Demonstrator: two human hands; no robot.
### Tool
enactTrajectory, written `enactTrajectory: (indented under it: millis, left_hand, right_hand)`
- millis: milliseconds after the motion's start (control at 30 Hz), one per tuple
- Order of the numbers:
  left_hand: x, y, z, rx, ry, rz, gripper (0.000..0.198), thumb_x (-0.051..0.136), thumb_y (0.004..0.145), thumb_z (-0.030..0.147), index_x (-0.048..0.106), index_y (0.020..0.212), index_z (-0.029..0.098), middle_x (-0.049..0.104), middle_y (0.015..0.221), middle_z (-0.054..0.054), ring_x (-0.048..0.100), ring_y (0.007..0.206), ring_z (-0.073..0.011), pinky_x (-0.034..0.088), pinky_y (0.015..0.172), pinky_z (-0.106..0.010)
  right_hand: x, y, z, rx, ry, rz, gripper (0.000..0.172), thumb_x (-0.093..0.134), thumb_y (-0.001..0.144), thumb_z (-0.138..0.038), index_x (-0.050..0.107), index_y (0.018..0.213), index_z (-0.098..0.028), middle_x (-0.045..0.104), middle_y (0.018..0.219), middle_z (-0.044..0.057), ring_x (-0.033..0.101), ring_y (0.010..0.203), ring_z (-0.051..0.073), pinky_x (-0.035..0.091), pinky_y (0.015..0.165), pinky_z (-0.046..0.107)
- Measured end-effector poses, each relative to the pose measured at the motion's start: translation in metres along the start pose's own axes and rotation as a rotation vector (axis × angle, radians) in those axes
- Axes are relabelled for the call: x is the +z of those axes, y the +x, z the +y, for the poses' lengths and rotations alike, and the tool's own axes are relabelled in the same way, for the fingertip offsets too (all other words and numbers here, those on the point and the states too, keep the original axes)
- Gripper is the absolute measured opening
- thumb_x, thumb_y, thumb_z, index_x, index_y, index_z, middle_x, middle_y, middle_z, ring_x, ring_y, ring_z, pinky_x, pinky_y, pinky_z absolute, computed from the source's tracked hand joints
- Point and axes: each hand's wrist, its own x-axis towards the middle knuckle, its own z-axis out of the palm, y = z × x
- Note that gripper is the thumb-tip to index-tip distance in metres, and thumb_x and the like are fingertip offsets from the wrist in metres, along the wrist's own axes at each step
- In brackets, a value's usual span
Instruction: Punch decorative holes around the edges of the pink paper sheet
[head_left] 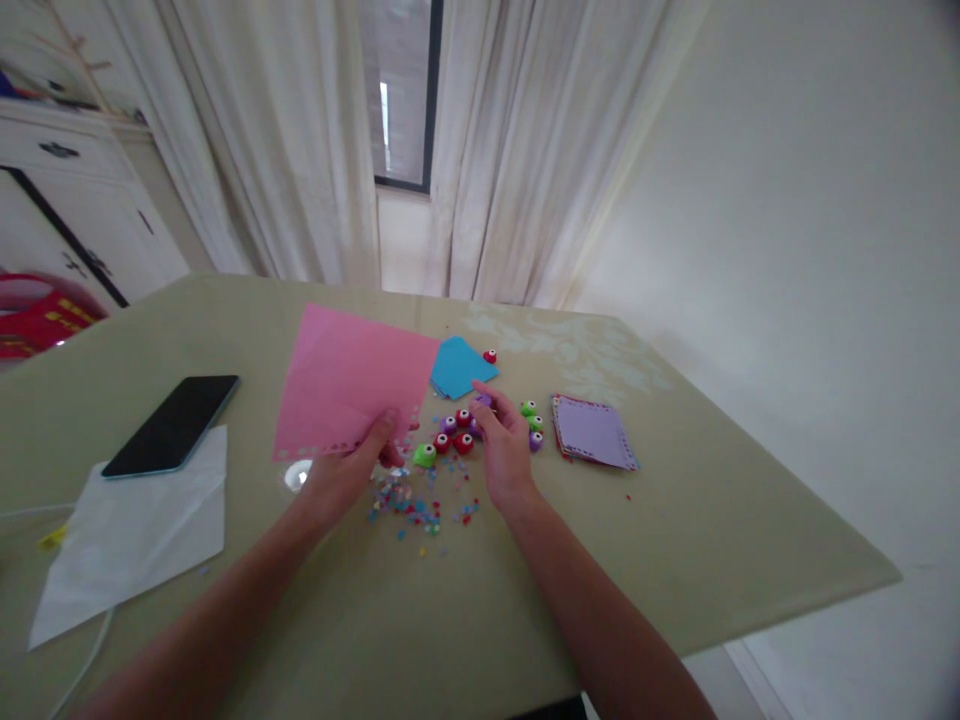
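Note:
A sheet of pink paper [356,375], with small punched shapes along its near edge, is pinched at its lower right corner by my left hand [367,450]. My right hand [504,440] has its thumb and fingers closed around a small purple piece [482,400], partly hidden by the fingers. Between the hands lie several little round pieces with eyes, among them a red one [463,442] and a green one [424,456]. More green pieces [534,422] show just right of my right hand. Tiny coloured paper bits [412,508] are scattered on the table below.
Blue paper pieces [459,370] lie beyond my right hand, beside a lone red piece [490,356]. A stack of purple paper squares [594,432] sits to the right. At left, a phone [172,425] overlaps a white sheet [142,540] on the green tabletop [720,520].

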Motion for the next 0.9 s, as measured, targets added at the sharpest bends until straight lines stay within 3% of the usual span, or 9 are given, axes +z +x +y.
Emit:
enactTrajectory:
  millis: [100,200,267,367,433,567,700,833,900]
  left_hand:
    - [-0.005,0.007,0.002,-0.003,-0.017,0.071,0.064,0.054,0.082,0.079,0.063,0.047,0.026,0.066,0.056,-0.007,0.058,0.053,-0.0227,0.05,0.055,-0.035]
    - [-0.009,0.015,0.0,-0.003,-0.048,0.146,0.058,0.058,0.079,0.075,0.058,0.047,0.026,0.06,0.051,-0.004,0.053,0.051,-0.0217,0.045,0.051,-0.035]
    - [-0.012,0.02,-0.003,0.014,-0.071,0.173,0.051,0.062,0.077,0.069,0.057,0.049,0.026,0.058,0.051,-0.003,0.053,0.052,-0.0218,0.044,0.053,-0.034]
    - [-0.015,0.025,-0.006,0.037,-0.098,0.215,0.042,0.064,0.076,0.061,0.056,0.053,0.027,0.059,0.053,-0.001,0.055,0.056,-0.022,0.046,0.058,-0.035]
    - [-0.017,0.028,-0.006,0.038,-0.117,0.256,0.039,0.064,0.076,0.057,0.055,0.052,0.027,0.058,0.053,-0.001,0.055,0.057,-0.0217,0.047,0.061,-0.035]
    - [-0.021,0.029,-0.004,0.022,-0.145,0.296,0.038,0.065,0.075,0.054,0.055,0.05,0.027,0.058,0.053,-0.002,0.056,0.057,-0.0217,0.048,0.062,-0.035]
    - [-0.02,0.028,-0.005,0.022,-0.167,0.299,0.038,0.066,0.076,0.055,0.059,0.052,0.027,0.06,0.054,-0.002,0.057,0.058,-0.022,0.049,0.063,-0.035]
    - [-0.017,0.028,-0.007,0.029,-0.185,0.298,0.037,0.067,0.073,0.058,0.06,0.055,0.026,0.058,0.053,-0.001,0.055,0.056,-0.0211,0.046,0.061,-0.034]
    - [-0.017,0.029,-0.007,0.028,-0.188,0.298,0.036,0.068,0.071,0.058,0.061,0.057,0.026,0.059,0.053,-0.001,0.055,0.056,-0.0212,0.045,0.059,-0.034]
  right_hand:
    - [-0.004,0.007,-0.008,-0.131,-0.08,0.074,0.043,0.081,0.075,-0.035,0.072,0.113,-0.019,0.074,0.098,0.002,0.066,0.085,0.017,0.054,0.078,0.031]
    - [-0.012,0.011,-0.024,-0.272,-0.315,0.052,0.034,0.075,0.079,-0.03,0.075,0.111,-0.019,0.076,0.105,0.006,0.067,0.088,0.02,0.055,0.079,0.033]
    - [-0.02,0.008,-0.035,-0.371,-0.526,-0.022,0.031,0.07,0.081,-0.024,0.077,0.11,-0.02,0.075,0.111,0.007,0.068,0.091,0.02,0.055,0.081,0.033]
    - [-0.035,-0.009,-0.038,-0.428,-0.823,-0.253,0.032,0.069,0.083,-0.017,0.076,0.114,-0.021,0.076,0.114,0.007,0.069,0.098,0.022,0.055,0.089,0.036]
    - [-0.045,-0.022,-0.031,-0.438,-1.033,-0.364,0.042,0.068,0.081,-0.01,0.071,0.122,-0.019,0.075,0.118,0.01,0.069,0.107,0.025,0.053,0.099,0.04]
    - [-0.055,-0.041,-0.016,-0.401,-1.38,-0.369,0.037,0.058,0.087,-0.003,0.069,0.121,-0.016,0.071,0.124,0.015,0.065,0.114,0.029,0.051,0.105,0.042]
    - [-0.036,-0.045,-0.014,-0.502,-1.449,-0.348,0.026,0.062,0.1,-0.025,0.069,0.124,-0.016,0.069,0.128,0.016,0.061,0.122,0.032,0.048,0.108,0.044]
    - [0.004,-0.037,-0.003,-0.667,-1.475,-0.521,0.049,0.06,0.103,-0.052,0.062,0.143,-0.023,0.059,0.152,0.015,0.053,0.137,0.033,0.041,0.117,0.049]
    - [0.018,-0.029,0.007,-0.729,-1.558,-0.625,0.041,0.055,0.107,-0.047,0.063,0.14,-0.025,0.059,0.154,0.013,0.052,0.14,0.031,0.037,0.119,0.05]
